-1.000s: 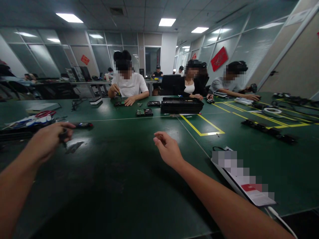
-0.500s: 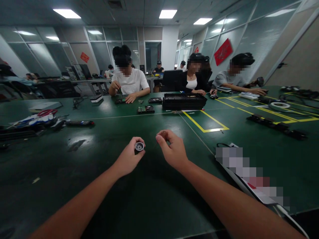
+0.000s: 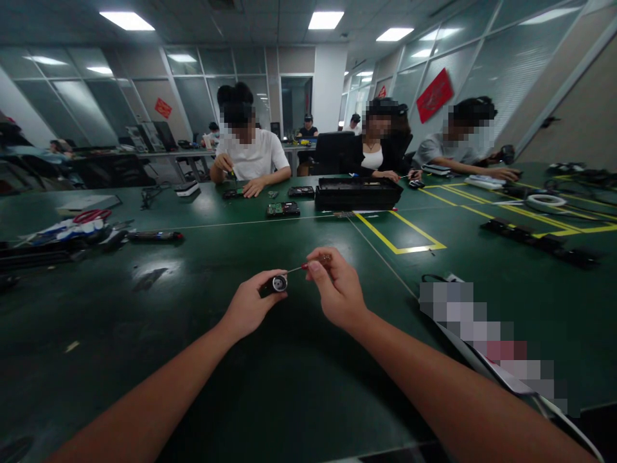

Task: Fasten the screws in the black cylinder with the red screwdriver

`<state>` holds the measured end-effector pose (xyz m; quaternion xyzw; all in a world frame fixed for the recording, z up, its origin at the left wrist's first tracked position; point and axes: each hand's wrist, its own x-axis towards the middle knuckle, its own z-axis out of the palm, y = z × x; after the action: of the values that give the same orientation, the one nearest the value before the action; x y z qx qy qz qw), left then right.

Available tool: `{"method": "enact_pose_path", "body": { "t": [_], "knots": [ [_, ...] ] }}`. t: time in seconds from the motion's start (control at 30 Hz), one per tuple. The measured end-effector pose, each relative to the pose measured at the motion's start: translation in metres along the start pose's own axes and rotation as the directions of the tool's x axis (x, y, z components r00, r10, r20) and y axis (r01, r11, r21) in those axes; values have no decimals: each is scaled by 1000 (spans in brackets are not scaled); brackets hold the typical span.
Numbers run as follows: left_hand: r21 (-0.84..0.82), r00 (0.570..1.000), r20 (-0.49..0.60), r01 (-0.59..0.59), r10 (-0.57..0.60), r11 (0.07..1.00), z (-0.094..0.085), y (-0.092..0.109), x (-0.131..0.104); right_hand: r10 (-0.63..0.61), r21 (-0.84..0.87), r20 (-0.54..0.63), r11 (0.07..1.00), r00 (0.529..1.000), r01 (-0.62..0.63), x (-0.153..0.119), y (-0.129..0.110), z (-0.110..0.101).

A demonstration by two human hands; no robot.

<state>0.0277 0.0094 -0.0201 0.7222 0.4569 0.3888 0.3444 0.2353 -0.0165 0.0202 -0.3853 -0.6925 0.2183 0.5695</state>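
Observation:
Between the thumb and fingers of my left hand is a small black cylinder, its silver-rimmed round end facing me. Dark details show inside that rim. My right hand is closed on a small screwdriver with a red collar and a brownish handle. Its thin shaft points left, and the tip reaches the top of the cylinder's rim; whether it touches I cannot tell. Both hands are held above the green table.
A black open case and a circuit-board device lie ahead. Tools and cloths are at left, beside a black pen-shaped tool. A white power strip lies at right. Co-workers sit across the table.
The screwdriver, hardly visible before, now shows with its shaft pointing at the cylinder. My left hand has moved slightly right and tilted the cylinder so its dark side shows.

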Motion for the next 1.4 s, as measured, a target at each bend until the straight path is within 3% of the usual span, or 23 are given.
{"method": "enact_pose_path", "body": {
  "t": [0.1, 0.63, 0.87, 1.03, 1.23, 1.4],
  "knots": [
    [4, 999, -19, 33, -33, 999, -1, 1, 1, -14, 6, -16, 1000, 1000, 15, -1, 1, -1],
    [94, 998, -41, -32, 36, 995, -3, 1, 0, 30, -118, 179, 993, 983, -9, 3, -4, -3],
    [132, 998, -13, -54, 56, 990, -4, 4, -1, 61, -206, 63, 977, 996, -47, 5, -2, 1],
    [151, 997, -7, -69, 71, 986, -5, 0, 1, -29, -297, 106, 953, 994, 59, 5, 0, -1],
    [154, 996, -16, -81, 84, 985, -6, -1, 1, 54, -295, 142, 955, 988, -10, 6, -1, 0],
    [159, 998, -16, -57, 60, 986, -6, -1, 0, 54, -315, 166, 949, 985, 1, 6, -1, 0]
  ]
}}
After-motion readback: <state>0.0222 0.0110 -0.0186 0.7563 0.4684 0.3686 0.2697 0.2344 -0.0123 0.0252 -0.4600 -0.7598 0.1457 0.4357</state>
